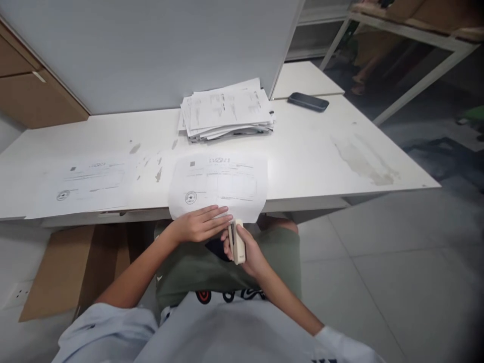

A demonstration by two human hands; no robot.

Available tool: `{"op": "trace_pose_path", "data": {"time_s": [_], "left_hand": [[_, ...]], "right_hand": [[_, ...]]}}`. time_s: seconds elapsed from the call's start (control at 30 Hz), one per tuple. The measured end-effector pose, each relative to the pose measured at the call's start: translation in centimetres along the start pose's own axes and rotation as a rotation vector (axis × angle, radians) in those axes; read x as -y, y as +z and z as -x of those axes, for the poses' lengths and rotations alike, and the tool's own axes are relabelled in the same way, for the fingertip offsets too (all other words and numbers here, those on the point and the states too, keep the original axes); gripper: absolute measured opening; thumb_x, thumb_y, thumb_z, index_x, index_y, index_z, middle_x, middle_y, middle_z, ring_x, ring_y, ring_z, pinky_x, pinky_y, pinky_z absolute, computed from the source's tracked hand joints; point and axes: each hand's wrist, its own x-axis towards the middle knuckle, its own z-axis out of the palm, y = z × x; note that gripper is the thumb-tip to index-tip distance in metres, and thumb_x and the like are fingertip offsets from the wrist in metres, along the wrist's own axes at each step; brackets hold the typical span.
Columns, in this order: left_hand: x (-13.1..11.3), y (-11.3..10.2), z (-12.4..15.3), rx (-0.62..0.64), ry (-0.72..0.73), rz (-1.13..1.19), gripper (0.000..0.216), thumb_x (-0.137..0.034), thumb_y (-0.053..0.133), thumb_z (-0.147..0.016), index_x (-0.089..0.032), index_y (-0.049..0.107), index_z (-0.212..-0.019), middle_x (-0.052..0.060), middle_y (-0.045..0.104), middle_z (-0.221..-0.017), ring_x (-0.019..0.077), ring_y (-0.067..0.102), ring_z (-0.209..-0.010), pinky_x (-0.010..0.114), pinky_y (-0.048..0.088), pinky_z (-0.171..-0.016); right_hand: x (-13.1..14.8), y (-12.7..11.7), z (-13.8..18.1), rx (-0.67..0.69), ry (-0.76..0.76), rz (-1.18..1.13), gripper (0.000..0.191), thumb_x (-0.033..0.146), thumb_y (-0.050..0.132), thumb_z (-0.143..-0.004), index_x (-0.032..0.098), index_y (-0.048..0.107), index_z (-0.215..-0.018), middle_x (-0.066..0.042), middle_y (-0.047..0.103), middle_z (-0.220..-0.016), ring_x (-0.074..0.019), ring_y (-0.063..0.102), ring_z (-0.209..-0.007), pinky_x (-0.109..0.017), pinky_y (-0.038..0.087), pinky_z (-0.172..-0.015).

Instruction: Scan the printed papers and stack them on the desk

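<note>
A printed sheet of paper [238, 174] with a round stamp lies over the table's front edge, its near side hanging past it. My left hand [198, 224] rests on the sheet's near edge, fingers stretched out and close together, pointing right. In my right hand [251, 252] is a cream stapler [239, 243], gripped with the fingers wrapped round it. The stapler's upper end is at the sheet's near edge, beside my left fingertips. Whether paper sits between its jaws I cannot tell.
Another stamped sheet [94, 186] lies to the left on the white table [302, 156]. A stack of printed papers [229, 111] stands at the back against the grey partition [162, 50]. A dark phone [308, 102] lies back right. Below left is an open cardboard box [62, 272].
</note>
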Motion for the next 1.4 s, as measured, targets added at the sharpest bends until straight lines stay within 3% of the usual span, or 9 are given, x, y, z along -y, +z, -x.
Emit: {"op": "trace_pose_path", "data": {"time_s": [0.27,0.6,0.8,0.97,1.07,1.13,1.2,1.27,1.4], "left_hand": [[0.7,-0.6,-0.2,0.055,-0.03,0.168,0.037,-0.012,0.054,-0.094,-0.02,0.057,-0.129,0.006,0.062,-0.132,0.0251,0.044,-0.134,0.041,0.047,-0.11],[-0.6,0.5,-0.1,0.022,-0.096,0.224,0.042,-0.013,0.056,-0.092,-0.022,0.051,-0.134,0.007,0.062,-0.132,0.024,0.044,-0.134,0.04,0.047,-0.109],[0.2,-0.2,-3.6,0.044,-0.319,0.217,0.053,-0.002,0.034,-0.09,-0.015,0.044,-0.14,0.011,0.059,-0.135,0.0222,0.045,-0.136,0.044,0.045,-0.11],[7.3,-5.7,-8.2,-0.137,-0.478,0.082,0.052,-0.008,0.028,-0.095,-0.022,0.042,-0.143,0.005,0.058,-0.138,0.0184,0.054,-0.128,0.037,0.052,-0.104],[14.2,-9.5,-10.9,-0.315,-0.493,-0.114,0.052,-0.018,0.017,-0.102,-0.025,0.027,-0.152,0.001,0.046,-0.149,0.0251,0.036,-0.14,0.048,0.04,-0.112],[18.9,-10.4,-12.6,-0.382,-0.479,-0.211,0.053,-0.021,0.009,-0.103,-0.027,0.013,-0.155,-0.001,0.034,-0.156,0.0273,0.02,-0.146,0.053,0.03,-0.115],[22.9,-9.2,-13.9,-0.379,-0.458,-0.28,0.054,-0.019,0.007,-0.102,-0.03,0.007,-0.156,-0.003,0.027,-0.159,0.0251,0.01,-0.147,0.054,0.022,-0.118],[26.0,-6.0,-14.4,-0.284,-0.42,-0.286,0.057,-0.013,0.011,-0.101,-0.031,0.015,-0.154,-0.004,0.029,-0.158,0.02,0.011,-0.148,0.052,0.019,-0.121],[28.9,2.7,-11.9,0.144,-0.337,-0.097,0.059,-0.001,0.022,-0.093,-0.02,0.038,-0.147,0.005,0.039,-0.154,0.0176,0.024,-0.147,0.047,0.022,-0.121]], "right_hand": [[-0.4,-0.9,-0.7,0.062,-0.052,-0.009,0.054,0.07,0.057,-0.077,0.016,0.062,-0.069,-0.003,0.059,-0.054,-0.0109,0.047,-0.04,-0.022,0.036,-0.035],[-0.5,-0.9,0.4,-0.067,-0.337,0.043,0.04,0.052,0.061,-0.083,0.015,0.067,-0.069,-0.004,0.063,-0.059,-0.0106,0.048,-0.039,-0.024,0.035,-0.037],[1.1,-0.4,0.9,-0.074,-0.355,0.002,0.039,0.054,0.06,-0.083,0.016,0.066,-0.074,-0.002,0.06,-0.058,-0.0101,0.046,-0.04,-0.023,0.036,-0.037],[1.1,-2.4,3.0,-0.137,-0.319,-0.086,0.048,0.064,0.061,-0.077,0.021,0.067,-0.095,-0.002,0.059,-0.067,-0.0096,0.043,-0.037,-0.024,0.036,-0.033],[-0.9,-6.3,3.6,-0.251,-0.229,-0.09,0.045,0.06,0.067,-0.074,0.02,0.069,-0.092,-0.004,0.062,-0.068,-0.0102,0.046,-0.039,-0.023,0.037,-0.034],[-2.3,-9.3,3.3,-0.294,-0.173,-0.116,0.043,0.058,0.072,-0.071,0.019,0.07,-0.089,-0.005,0.064,-0.068,-0.0098,0.047,-0.039,-0.023,0.039,-0.035],[-3.2,-11.6,2.6,-0.321,-0.168,-0.158,0.041,0.057,0.074,-0.069,0.019,0.071,-0.084,-0.005,0.064,-0.066,-0.0091,0.046,-0.037,-0.022,0.037,-0.033],[-3.3,-13.1,1.8,-0.323,-0.184,-0.206,0.041,0.057,0.073,-0.07,0.018,0.072,-0.082,-0.006,0.065,-0.066,-0.0081,0.043,-0.035,-0.021,0.035,-0.031],[-3.0,-13.8,0.5,-0.265,-0.186,-0.257,0.041,0.057,0.07,-0.072,0.017,0.073,-0.079,-0.004,0.063,-0.064,-0.0053,0.038,-0.032,-0.019,0.032,-0.03]]}}
